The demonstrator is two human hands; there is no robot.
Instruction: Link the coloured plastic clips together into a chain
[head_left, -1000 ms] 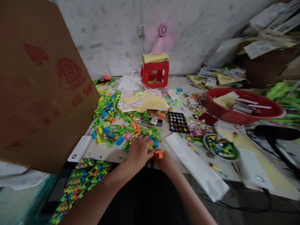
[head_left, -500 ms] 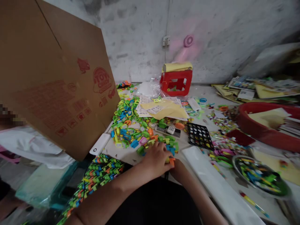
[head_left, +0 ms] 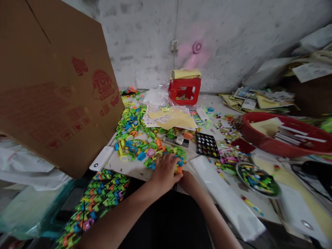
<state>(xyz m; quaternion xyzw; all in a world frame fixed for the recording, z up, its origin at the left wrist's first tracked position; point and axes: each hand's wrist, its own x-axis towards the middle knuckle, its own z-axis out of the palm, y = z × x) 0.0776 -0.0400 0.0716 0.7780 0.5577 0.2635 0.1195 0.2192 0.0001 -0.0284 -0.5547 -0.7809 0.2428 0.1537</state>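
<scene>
My left hand (head_left: 166, 172) is curled at the table's near edge, beside the pile of small green, blue and orange plastic pieces (head_left: 133, 149), which look like toy watches. An orange plastic piece (head_left: 179, 169) shows between its thumb and fingers. Close against it on the right is my right hand (head_left: 187, 182), its fingers mostly hidden behind the left thumb. Just beyond the hands, more green pieces (head_left: 178, 151) lie on the table. Below the table edge on the left, many similar coloured pieces (head_left: 101, 193) fill a dark holder or bag.
A large cardboard box (head_left: 59, 83) stands at left. Behind the pile lie papers (head_left: 176, 119) and a red stool-like stand (head_left: 184, 91) with a spinning pink fan (head_left: 197, 47). Rightward are a black grid tray (head_left: 207, 145), a long white strip (head_left: 225, 197), a bowl (head_left: 258, 180) and a red basin (head_left: 269, 140).
The view has turned a little to the right, so everything sits further left. Both hands stay together at the table edge; the orange piece remains at the left fingers.
</scene>
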